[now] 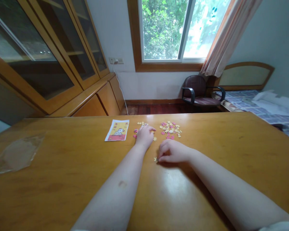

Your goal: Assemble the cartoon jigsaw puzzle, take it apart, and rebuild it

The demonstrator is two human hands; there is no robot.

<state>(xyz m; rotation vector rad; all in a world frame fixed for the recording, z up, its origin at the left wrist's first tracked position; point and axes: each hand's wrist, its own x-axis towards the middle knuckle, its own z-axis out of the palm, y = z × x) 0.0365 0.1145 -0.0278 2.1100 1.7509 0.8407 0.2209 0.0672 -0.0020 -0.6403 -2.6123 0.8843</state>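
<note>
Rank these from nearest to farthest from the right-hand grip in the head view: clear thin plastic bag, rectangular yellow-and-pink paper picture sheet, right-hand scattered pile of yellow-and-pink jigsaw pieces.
From the right-hand grip:
1. Right-hand jigsaw pile: just beyond it.
2. Picture sheet: farther off, to the left.
3. Plastic bag: farthest, at far left.

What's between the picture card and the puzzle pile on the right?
The head view shows the left hand there, with other puzzle pieces around it.
</note>
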